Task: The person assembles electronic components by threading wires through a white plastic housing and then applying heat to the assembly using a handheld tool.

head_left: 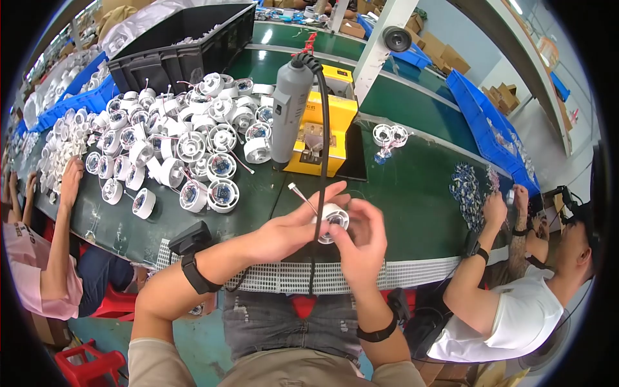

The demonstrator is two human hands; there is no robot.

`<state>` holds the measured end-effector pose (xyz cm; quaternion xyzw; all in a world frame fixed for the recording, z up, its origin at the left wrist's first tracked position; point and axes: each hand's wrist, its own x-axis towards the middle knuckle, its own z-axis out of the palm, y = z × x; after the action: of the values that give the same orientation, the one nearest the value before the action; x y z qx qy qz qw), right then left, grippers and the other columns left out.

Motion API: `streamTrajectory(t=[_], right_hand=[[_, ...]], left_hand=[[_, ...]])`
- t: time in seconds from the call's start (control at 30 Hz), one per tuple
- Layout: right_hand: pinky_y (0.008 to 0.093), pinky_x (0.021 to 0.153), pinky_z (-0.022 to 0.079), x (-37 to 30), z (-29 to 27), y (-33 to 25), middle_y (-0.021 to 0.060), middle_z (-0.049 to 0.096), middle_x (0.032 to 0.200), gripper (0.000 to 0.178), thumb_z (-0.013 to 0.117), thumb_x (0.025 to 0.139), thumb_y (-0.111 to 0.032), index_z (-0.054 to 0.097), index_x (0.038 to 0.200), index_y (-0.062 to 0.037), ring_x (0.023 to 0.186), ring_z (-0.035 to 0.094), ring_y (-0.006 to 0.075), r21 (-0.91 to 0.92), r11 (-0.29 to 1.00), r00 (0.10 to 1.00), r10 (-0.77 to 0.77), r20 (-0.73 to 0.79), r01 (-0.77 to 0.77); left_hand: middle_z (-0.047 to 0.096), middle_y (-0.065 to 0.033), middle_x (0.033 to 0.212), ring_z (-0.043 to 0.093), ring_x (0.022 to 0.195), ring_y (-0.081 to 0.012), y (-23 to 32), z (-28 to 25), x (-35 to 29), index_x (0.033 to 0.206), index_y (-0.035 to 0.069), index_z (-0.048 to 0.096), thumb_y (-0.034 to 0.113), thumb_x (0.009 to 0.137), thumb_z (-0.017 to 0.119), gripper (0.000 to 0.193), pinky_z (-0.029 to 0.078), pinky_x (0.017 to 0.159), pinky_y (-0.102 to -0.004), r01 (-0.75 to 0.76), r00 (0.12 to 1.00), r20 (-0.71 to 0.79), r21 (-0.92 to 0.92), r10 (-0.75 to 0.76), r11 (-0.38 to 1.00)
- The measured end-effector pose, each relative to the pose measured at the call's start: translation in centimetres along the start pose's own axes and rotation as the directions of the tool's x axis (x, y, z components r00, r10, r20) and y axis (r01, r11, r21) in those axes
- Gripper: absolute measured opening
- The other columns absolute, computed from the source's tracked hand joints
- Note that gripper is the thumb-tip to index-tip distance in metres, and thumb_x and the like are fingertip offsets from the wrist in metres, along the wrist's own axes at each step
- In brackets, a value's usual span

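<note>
Between my two hands, above the table's near edge, is a small white round plastic housing point(336, 217) with a circuit part inside. My left hand point(290, 227) grips it from the left, and a thin wire with a white plug point(293, 187) sticks out above those fingers. From the right, my right hand point(364, 242) closes on it, thumb across its open face. A grey handheld electric screwdriver point(290, 116) hangs upright just beyond, its black cable looping down in front of the housing. Many similar housings point(191, 147) with wires lie heaped at the left.
Behind the screwdriver stands a yellow box-shaped device point(345, 106). Two white rings with wires point(390, 135) lie right of it. A black crate point(187, 58) is at the back left, a blue bin point(483, 116) at the right. Co-workers sit on both sides; small parts point(467, 197) lie before the right one.
</note>
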<state>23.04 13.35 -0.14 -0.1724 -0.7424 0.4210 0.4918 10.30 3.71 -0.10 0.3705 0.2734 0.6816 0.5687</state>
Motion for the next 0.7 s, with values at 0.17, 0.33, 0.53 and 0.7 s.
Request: streamTrajectory(t=[0.17,0.33,0.53,0.7], right_hand=[[0.0265,0.084,0.051,0.8,-0.6,0.4,0.0095,0.065,0.098,0.023,0.064,0.085,0.003,0.059,0.108,0.0068,0.094,0.063,0.0162,0.253,0.856,0.88,0.38,0.283,-0.451],[0.0325,0.085,0.05,4.5,1.8,0.5,0.014,0.065,0.103,0.033,0.071,0.08,-0.003,0.061,0.109,0.0077,0.095,0.064,0.0214,-0.233,0.972,0.991,0.016,0.131,0.015],[0.0318,0.087,0.049,8.6,8.7,-0.2,0.0194,0.064,0.113,0.066,0.075,0.078,-0.011,0.04,0.131,0.0046,0.097,0.064,0.0193,0.033,0.994,0.957,0.091,0.275,-0.104],[0.0284,0.056,0.048,11.1,9.6,-0.7,0.0066,0.05,0.066,0.04,0.049,0.093,-0.011,0.038,0.129,0.0007,0.055,0.054,0.0146,0.457,0.861,0.975,-0.195,-0.111,0.224]], left_hand=[[0.052,-0.0096,0.127,0.052,0.116,-0.0171,0.2,-0.3,0.4,0.141,0.002,0.034,0.012,0.097,0.053,0.049,0.046,0.095,-0.0323,0.127,0.982,-0.172,0.319,-0.074,0.939],[0.063,-0.0132,0.104,0.066,0.087,-0.0162,0.2,-1.3,0.5,0.127,-0.007,0.049,0.008,0.094,0.052,0.037,0.061,0.066,-0.029,0.251,0.902,-0.427,0.415,-0.057,0.874],[0.063,-0.0171,0.108,0.068,0.084,-0.0196,-0.4,-2.7,0.6,0.126,-0.009,0.048,0.008,0.093,0.05,0.037,0.061,0.07,-0.0291,0.262,0.851,-0.525,0.37,-0.032,0.891],[0.058,-0.0132,0.112,0.064,0.093,-0.0187,0.4,-2.4,0.8,0.128,-0.005,0.048,0.009,0.096,0.047,0.035,0.06,0.077,-0.03,0.355,0.821,-0.551,0.283,-0.152,0.891]])
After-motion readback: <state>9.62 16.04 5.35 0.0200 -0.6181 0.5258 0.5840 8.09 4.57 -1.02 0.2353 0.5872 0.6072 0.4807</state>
